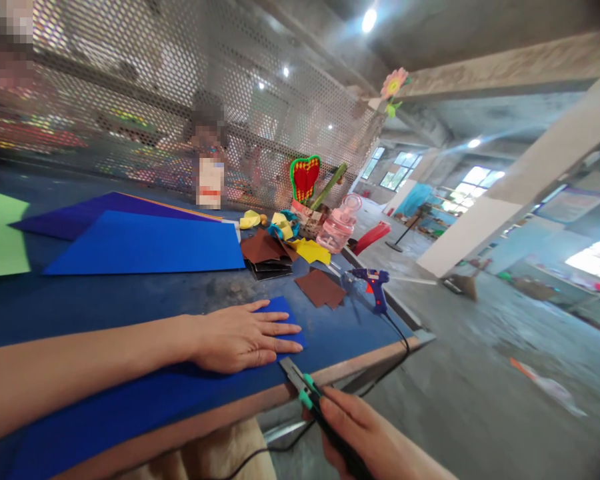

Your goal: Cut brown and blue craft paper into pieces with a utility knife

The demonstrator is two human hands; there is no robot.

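My left hand lies flat with its fingers stretched out, pressing on a blue sheet that runs along the near side of the table. Past the fingertips a corner of that sheet shows. My right hand is wrapped round a utility knife with a black and green handle. Its metal tip points toward the left hand's fingers, close to the sheet's near edge; whether it touches the sheet I cannot tell. Brown pieces lie just beyond the left hand.
A blue glue gun stands near the table's right end, its cord hanging over the edge. Behind are stacked brown sheets, a pink clear jar, yellow scraps, a large blue sheet and a green sheet. Perforated panels line the back.
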